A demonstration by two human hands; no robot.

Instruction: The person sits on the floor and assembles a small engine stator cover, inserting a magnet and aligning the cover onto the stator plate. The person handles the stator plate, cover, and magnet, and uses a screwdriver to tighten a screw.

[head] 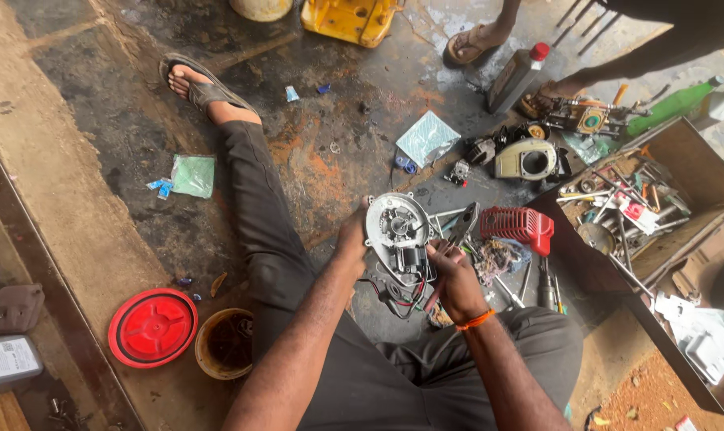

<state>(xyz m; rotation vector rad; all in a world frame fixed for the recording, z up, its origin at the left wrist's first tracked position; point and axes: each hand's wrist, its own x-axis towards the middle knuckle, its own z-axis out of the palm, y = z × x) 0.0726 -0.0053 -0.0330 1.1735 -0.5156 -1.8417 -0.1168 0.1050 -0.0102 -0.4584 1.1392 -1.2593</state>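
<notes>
Our left hand [352, 238] clamps the left rim of the grey engine plate [395, 231], held up over our lap. Our right hand [450, 271] is closed on a red-handled screwdriver [434, 295], pressed against the plate's near right edge, so the right hand is nearer the work. The plate's long axis runs far to near, its face turned up toward us, wires [394, 294] trailing near. A red cover [520, 227] lies to the right.

Stained concrete floor [122, 120], daylight, wooden crate [697, 160]
</notes>
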